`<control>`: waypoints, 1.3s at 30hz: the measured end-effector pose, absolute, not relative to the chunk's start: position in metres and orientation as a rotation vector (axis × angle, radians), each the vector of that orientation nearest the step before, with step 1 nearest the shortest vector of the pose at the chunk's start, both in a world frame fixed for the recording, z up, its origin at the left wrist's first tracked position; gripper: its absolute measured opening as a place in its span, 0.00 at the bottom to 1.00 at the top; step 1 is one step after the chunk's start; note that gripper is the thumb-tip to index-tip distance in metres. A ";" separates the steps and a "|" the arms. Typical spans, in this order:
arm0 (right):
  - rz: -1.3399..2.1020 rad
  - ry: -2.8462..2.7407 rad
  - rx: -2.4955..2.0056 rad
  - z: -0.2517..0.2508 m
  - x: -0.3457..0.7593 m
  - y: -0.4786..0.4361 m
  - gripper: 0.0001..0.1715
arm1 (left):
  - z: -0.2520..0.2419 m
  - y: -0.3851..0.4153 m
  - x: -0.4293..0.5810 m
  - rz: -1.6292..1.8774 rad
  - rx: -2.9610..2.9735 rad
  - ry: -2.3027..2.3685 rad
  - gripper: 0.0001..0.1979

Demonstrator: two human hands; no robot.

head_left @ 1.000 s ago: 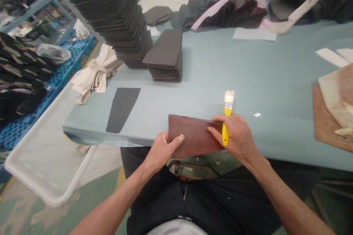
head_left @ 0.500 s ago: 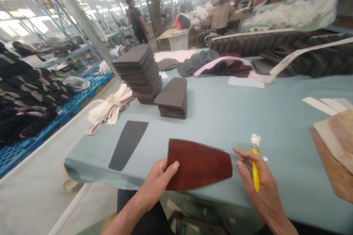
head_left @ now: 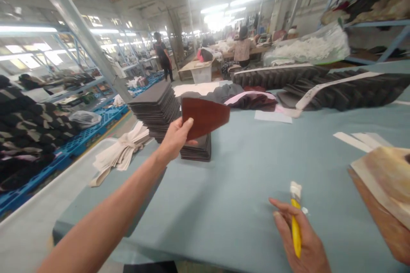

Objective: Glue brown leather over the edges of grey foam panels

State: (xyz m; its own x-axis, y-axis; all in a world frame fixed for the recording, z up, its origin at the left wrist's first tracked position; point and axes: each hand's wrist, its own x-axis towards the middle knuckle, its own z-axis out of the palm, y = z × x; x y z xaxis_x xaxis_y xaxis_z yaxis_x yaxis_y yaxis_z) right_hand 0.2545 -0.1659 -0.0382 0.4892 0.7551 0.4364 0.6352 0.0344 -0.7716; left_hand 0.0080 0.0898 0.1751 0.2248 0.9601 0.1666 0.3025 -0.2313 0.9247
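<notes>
My left hand (head_left: 177, 138) is stretched out over the table, its thumb and fingers pinching the left end of a reddish-brown leather panel (head_left: 205, 118). The panel hangs above a short stack of dark panels (head_left: 196, 153), hiding most of its top. Just left of it rises a taller stack of dark grey panels (head_left: 153, 98). Near the front right, my right hand (head_left: 303, 236) has a yellow-handled brush (head_left: 296, 230) lodged across its fingers, white bristles pointing away. Index finger and thumb of that hand stick out to the left with nothing between them.
A tied bundle of cream strips (head_left: 123, 149) lies at the table's left edge. Long rows of dark pieces (head_left: 346, 89) line the back. At right are white strips (head_left: 355, 140) and a stained sheet (head_left: 387, 175). Two people are farther off.
My left hand has lifted the reddish-brown panel from the front edge, forward and left to the stacks. My right hand stays near the same spot with the brush. The view has tilted up.
</notes>
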 end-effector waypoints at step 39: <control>0.007 -1.377 -1.735 -0.028 0.251 -0.167 0.22 | 0.127 0.146 -0.062 -0.001 3.111 1.054 0.33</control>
